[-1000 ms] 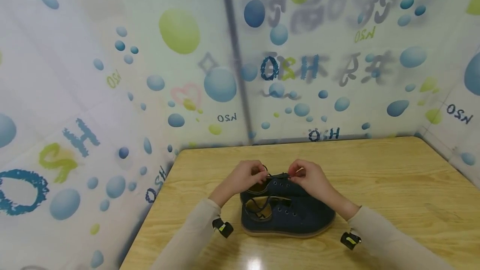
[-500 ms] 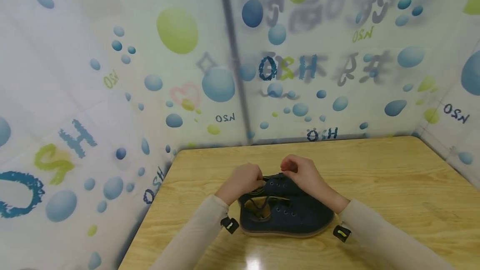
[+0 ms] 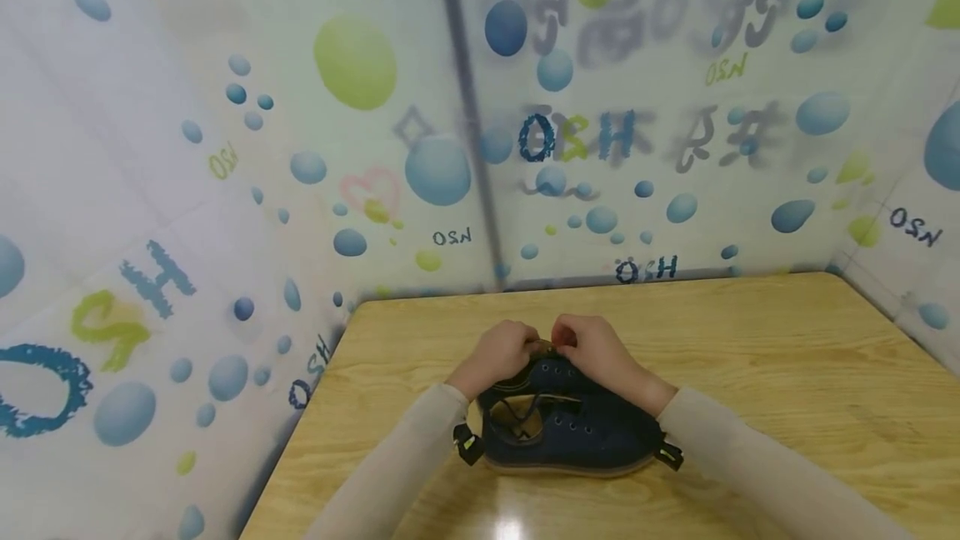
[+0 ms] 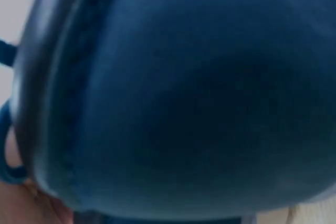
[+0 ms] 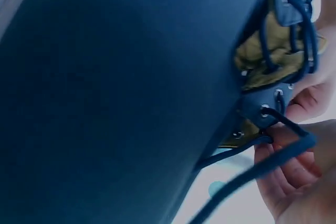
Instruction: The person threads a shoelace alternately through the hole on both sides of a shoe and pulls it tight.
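Two navy lace-up shoes lie side by side on a wooden table, toes to the right in the head view. Both hands work at the lacing of the far shoe. My left hand grips its opening edge, where tan lining shows between the hands. Close beside it, my right hand pinches a dark shoelace at the eyelets, best seen in the right wrist view. The near shoe stands untouched in front, its lace loose over the tan opening. In the left wrist view a navy shoe heel hides most of the left hand.
The wooden table extends around the shoes. Behind and to the left hang pale curtains printed with blue and green drops. Black wrist cameras sit close to the near shoe's heel and toe.
The hands have come closer together at the far shoe. My left hand dipped toward the opening, then rose to its edge; my right hand moved left along the lacing. The near shoe stayed put.
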Action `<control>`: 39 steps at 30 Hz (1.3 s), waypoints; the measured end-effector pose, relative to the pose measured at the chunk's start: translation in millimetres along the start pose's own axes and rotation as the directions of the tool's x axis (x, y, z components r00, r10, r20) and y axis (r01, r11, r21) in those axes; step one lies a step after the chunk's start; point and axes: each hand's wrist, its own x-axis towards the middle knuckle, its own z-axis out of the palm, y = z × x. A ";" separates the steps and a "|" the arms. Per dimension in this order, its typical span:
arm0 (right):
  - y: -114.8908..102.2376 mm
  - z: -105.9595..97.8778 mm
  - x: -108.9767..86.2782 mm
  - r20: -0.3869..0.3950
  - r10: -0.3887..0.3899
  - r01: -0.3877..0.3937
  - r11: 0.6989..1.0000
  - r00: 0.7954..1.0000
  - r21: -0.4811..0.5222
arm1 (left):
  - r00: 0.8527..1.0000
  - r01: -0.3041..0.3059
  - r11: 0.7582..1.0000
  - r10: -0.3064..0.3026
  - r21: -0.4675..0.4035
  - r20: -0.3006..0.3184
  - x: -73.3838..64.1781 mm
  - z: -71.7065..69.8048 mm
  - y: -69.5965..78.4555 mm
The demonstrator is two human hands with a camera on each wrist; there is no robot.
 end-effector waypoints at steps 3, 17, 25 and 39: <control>2.4 2.5 0.4 -0.002 -0.011 0.010 0.999 1.000 -0.031 | 1.000 -0.026 0.999 0.025 -0.046 -0.004 0.7 -2.2 -0.6; -5.0 10.3 4.0 -0.029 -0.170 0.164 0.975 0.985 -0.149 | 0.992 0.041 0.917 0.010 -0.396 0.126 7.7 -3.7 -8.2; -3.1 18.5 4.5 -0.011 -0.190 0.184 0.961 0.982 -0.205 | 0.981 0.179 0.816 -0.107 -0.549 0.162 7.5 0.4 -6.4; 18.2 -2.1 2.6 0.156 -0.005 -0.004 0.998 0.988 0.056 | 0.946 -0.136 0.517 -0.185 -0.845 -0.266 7.4 -31.3 15.5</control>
